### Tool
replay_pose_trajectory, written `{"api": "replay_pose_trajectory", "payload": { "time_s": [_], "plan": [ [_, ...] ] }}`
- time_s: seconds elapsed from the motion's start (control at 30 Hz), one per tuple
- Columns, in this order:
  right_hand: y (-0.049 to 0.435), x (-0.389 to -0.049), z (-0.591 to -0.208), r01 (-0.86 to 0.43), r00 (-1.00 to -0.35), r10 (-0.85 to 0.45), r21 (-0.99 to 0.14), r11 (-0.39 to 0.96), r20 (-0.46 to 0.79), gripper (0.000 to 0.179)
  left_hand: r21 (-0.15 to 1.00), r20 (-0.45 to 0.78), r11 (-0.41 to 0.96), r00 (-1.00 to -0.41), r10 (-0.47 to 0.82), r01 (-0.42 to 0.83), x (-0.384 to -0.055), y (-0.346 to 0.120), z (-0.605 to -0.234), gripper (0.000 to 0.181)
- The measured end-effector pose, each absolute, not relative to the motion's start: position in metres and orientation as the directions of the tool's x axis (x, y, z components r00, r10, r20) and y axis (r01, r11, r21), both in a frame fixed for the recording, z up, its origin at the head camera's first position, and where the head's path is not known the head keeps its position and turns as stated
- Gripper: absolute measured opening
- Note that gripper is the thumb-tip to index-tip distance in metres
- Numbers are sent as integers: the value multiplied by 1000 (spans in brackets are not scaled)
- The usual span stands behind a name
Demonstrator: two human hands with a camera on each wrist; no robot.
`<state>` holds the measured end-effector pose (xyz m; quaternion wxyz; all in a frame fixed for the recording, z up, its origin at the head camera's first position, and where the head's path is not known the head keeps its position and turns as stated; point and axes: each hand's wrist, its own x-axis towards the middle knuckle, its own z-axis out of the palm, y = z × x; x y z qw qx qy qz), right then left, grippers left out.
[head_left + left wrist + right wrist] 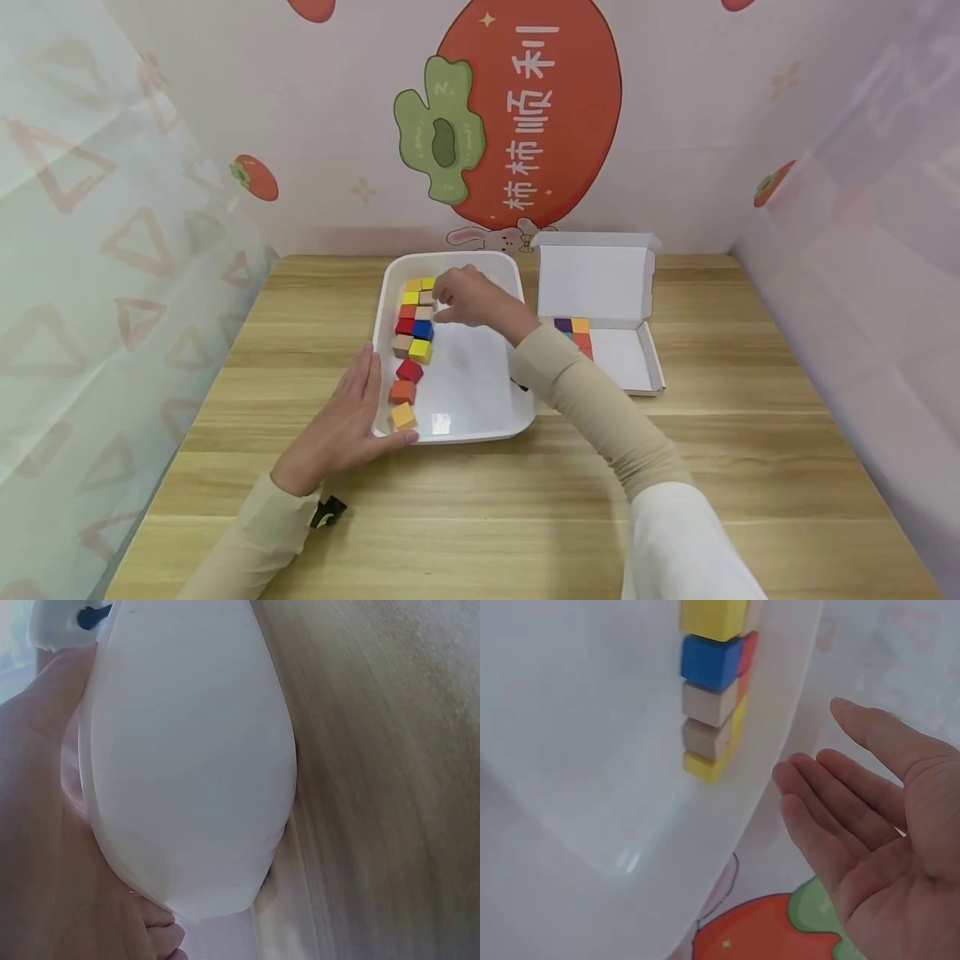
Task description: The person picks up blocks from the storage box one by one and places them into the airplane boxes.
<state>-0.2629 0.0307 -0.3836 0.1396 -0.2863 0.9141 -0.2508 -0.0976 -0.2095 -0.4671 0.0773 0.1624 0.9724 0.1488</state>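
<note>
A white tray point(483, 392) stands on the table, with coloured wooden cubes along its left side. Two columns of them run from the back down to a yellow cube point(420, 352), beside a blue cube point(422, 330). Nearer the front lie a red cube point(409, 371), an orange cube point(402, 392) and a yellow-orange cube point(402, 416), spaced apart. My left hand point(337, 429) rests against the tray's front left corner, fingers along the side and thumb on the front rim. Over the back cubes hovers my right hand point(476, 300), which the right wrist view shows holding nothing, its fingers loosely bent.
Right of the tray is a white cardboard box point(626, 358) with its lid point(596, 279) raised. Purple, orange and red cubes point(581, 340) sit in its left part, partly hidden by my right sleeve. A printed backdrop point(337, 125) closes off the table's back edge.
</note>
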Motion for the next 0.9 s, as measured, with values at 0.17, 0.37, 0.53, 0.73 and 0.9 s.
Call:
{"api": "replay_pose_trajectory", "payload": {
  "time_s": [0.17, 0.37, 0.53, 0.73, 0.9],
  "plan": [
    [15, -270, -408, -446, -790, -587, -493, 747, -174, 35, 319, -100, 899, -933, 346, 299, -98, -211, -469, 136],
    [2, -272, -424, -403, -814, -541, -464, 789, -213, 33, 325, -94, 895, -931, 353, 307, -98, -212, -470, 136],
    [-6, -273, -434, -396, -812, -534, -449, 801, -237, 30, 327, -85, 890, -929, 361, 316, -97, -211, -469, 135],
    [-11, -273, -441, -411, -820, -537, -449, 793, -197, 27, 331, -88, 890, -929, 361, 314, -97, -211, -469, 136],
    [-12, -272, -441, -417, -824, -535, -438, 797, -188, 23, 338, -90, 888, -929, 360, 311, -97, -211, -469, 136]
  ]
}}
